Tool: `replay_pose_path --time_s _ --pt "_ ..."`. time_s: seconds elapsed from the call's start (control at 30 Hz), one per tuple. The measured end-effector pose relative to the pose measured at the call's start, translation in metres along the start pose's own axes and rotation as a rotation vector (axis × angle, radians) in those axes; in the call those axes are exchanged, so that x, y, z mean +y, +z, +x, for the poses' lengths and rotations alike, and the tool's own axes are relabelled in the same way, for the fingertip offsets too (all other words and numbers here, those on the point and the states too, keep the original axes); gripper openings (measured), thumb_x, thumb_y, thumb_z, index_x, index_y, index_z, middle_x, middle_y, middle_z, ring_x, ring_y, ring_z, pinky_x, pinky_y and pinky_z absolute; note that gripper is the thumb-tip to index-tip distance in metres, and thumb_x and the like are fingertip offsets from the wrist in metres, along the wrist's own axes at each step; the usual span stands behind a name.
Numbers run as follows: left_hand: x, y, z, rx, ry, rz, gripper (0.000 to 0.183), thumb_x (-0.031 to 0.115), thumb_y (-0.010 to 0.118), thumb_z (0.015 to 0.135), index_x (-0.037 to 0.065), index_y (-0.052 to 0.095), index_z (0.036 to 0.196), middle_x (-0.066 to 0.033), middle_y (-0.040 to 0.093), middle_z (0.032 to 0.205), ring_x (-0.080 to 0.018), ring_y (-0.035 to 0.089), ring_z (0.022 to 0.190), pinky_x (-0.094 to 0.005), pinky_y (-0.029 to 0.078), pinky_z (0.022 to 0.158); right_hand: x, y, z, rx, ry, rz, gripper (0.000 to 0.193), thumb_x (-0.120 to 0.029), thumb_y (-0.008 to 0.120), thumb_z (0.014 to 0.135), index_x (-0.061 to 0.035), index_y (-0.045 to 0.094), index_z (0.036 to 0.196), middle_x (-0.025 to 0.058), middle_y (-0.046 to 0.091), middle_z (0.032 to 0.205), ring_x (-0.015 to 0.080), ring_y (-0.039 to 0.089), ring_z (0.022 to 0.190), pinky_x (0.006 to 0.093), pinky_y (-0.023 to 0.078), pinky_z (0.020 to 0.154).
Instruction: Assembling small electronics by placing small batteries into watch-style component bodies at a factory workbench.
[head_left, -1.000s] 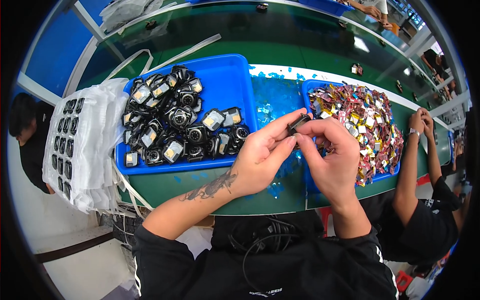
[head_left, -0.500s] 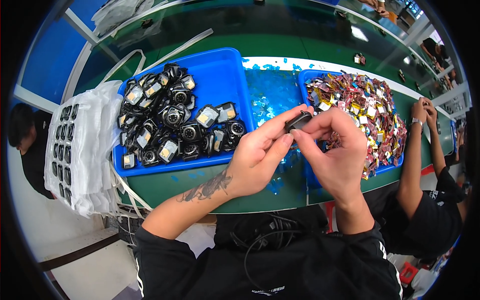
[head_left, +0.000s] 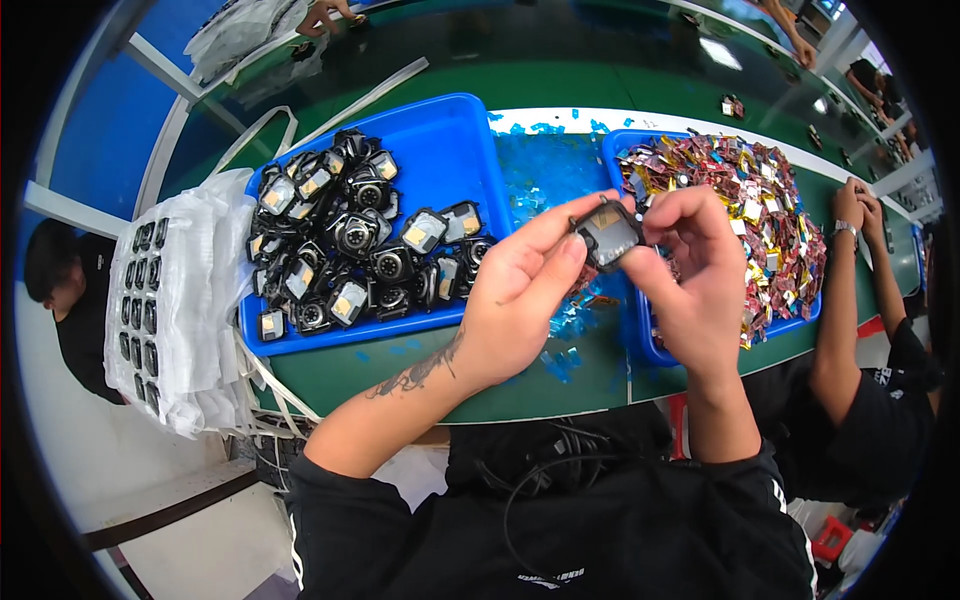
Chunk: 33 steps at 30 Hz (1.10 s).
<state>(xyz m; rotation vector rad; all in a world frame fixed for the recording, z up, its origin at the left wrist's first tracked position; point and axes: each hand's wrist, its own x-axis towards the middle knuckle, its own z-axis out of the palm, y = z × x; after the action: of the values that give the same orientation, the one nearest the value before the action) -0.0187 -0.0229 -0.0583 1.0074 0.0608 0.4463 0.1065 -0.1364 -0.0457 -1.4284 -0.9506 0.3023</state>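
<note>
Between both hands I hold a small black square device (head_left: pixel 608 234) with a dark screen, above the green table. My left hand (head_left: pixel 520 295) grips its left side with thumb and fingers. My right hand (head_left: pixel 692 275) pinches its right edge, fingers curled over the top. To the left, a blue tray (head_left: pixel 450 140) holds several more black devices (head_left: pixel 345 240). Behind my right hand, a second blue tray (head_left: pixel 650 345) is heaped with shiny coloured foil pieces (head_left: pixel 760 200).
White foam sheets with rows of dark parts (head_left: pixel 160 300) lie at the table's left end. Blue film scraps (head_left: pixel 545 170) litter the green table (head_left: pixel 520 390) between the trays. A person's arms (head_left: pixel 850 290) rest at the right; another person (head_left: pixel 70 300) sits at the left.
Both hands have lifted and turned the device, so its screen now faces up toward me. My right-hand fingers have shifted along its right edge.
</note>
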Motion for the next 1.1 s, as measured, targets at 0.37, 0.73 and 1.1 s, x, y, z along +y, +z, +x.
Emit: replay_pose_path --time_s 0.37,0.73,1.1 --pt "0.004 -0.005 0.002 0.056 0.19 0.221 0.033 0.005 0.042 0.1 -0.001 0.041 0.133 -0.0164 0.054 0.132 -0.0178 0.053 0.12 -0.0307 0.041 0.101 -0.003 0.011 -0.018 -0.336 0.39 0.223 0.019 -0.004 0.074 0.08 0.0 0.061 0.094 0.0027 0.061 0.089 0.0089 0.06 0.081 0.0234 0.05 0.071" --pt "0.01 -0.009 -0.001 0.136 0.276 0.734 0.024 -0.009 0.046 0.093 -0.005 0.065 0.108 -0.0162 0.057 0.12 -0.0204 0.063 0.104 -0.0293 0.056 0.085 -0.015 0.012 -0.006 0.036 -0.479 -0.548 0.026 0.005 0.074 0.07 -0.0013 0.062 0.091 0.0108 0.064 0.08 0.0271 0.062 0.066 0.0353 0.048 0.055" --pt "0.019 -0.011 -0.002 -0.044 0.504 1.139 0.025 -0.006 0.07 0.076 -0.001 0.071 0.101 -0.0165 0.068 0.11 -0.0211 0.07 0.089 -0.0251 0.057 0.074 -0.013 -0.014 -0.023 -0.029 -0.27 -0.006 0.024 0.003 0.068 0.081 0.0028 0.06 0.104 0.0108 0.064 0.094 0.0178 0.063 0.08 0.0287 0.051 0.07"
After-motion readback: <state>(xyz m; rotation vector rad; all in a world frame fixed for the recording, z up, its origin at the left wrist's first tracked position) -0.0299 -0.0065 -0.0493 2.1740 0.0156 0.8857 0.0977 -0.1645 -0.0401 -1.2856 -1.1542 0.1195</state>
